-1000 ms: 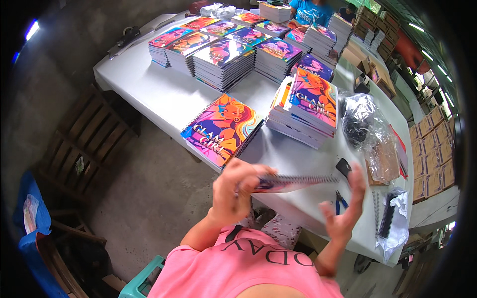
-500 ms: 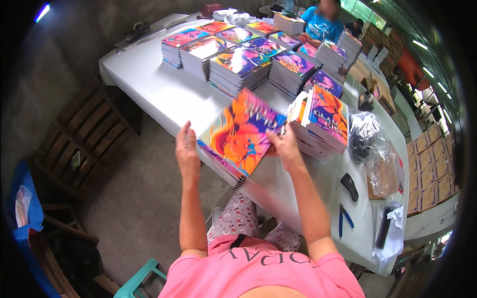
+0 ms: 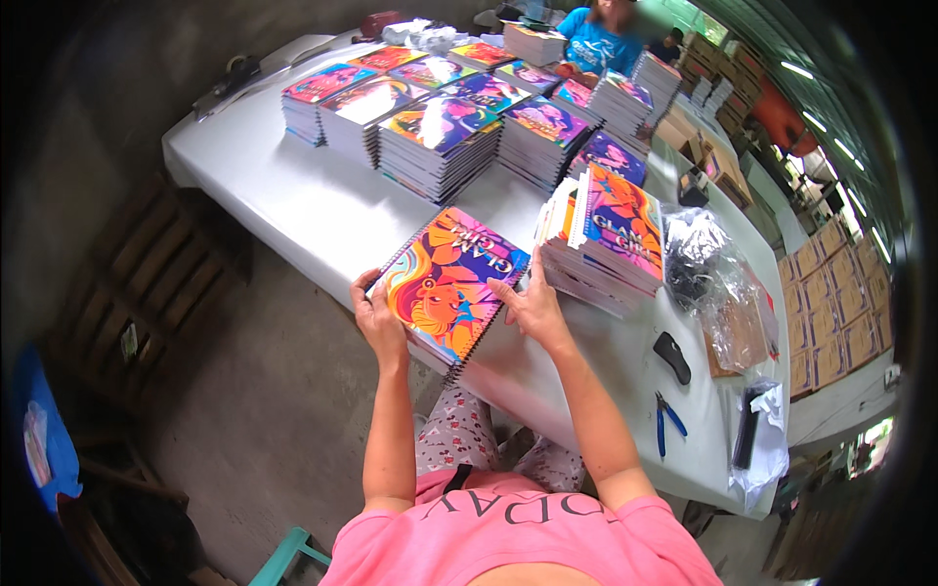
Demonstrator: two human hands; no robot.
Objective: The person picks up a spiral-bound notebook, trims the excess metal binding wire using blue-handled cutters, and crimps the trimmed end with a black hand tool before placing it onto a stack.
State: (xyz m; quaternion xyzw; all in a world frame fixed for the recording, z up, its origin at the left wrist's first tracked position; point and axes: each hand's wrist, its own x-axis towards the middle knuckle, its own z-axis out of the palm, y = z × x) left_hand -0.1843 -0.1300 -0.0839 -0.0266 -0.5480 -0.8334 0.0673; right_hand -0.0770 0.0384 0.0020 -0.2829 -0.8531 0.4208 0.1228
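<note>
A small pile of spiral notebooks (image 3: pixel 451 288) with bright orange, pink and purple covers lies at the table's near edge, its black coil toward my right. My left hand (image 3: pixel 381 320) is closed round the pile's left edge, fingers bent against its side. At the coil side, my right hand (image 3: pixel 535 308) has its thumb touching the top cover and its index finger stretched out, apart from the thumb. Just beyond that hand stands a taller, uneven stack of similar notebooks (image 3: pixel 623 220), some tilted. Its lower sheets show white edges.
Several notebook stacks (image 3: pixel 440 122) fill the table's far side, where a person in a blue shirt (image 3: pixel 598 41) sits. To the right are clear plastic wrap (image 3: pixel 728 293), a black tool (image 3: pixel 671 357), blue-handled pliers (image 3: pixel 670 422) and a black comb-like strip (image 3: pixel 750 428). Cartons (image 3: pixel 835 303) stand beyond.
The top notebook, held tilted by my right hand before, now lies flat and lined up on the pile. My left hand has come in from beside it to grip the edge. The view has shifted slightly.
</note>
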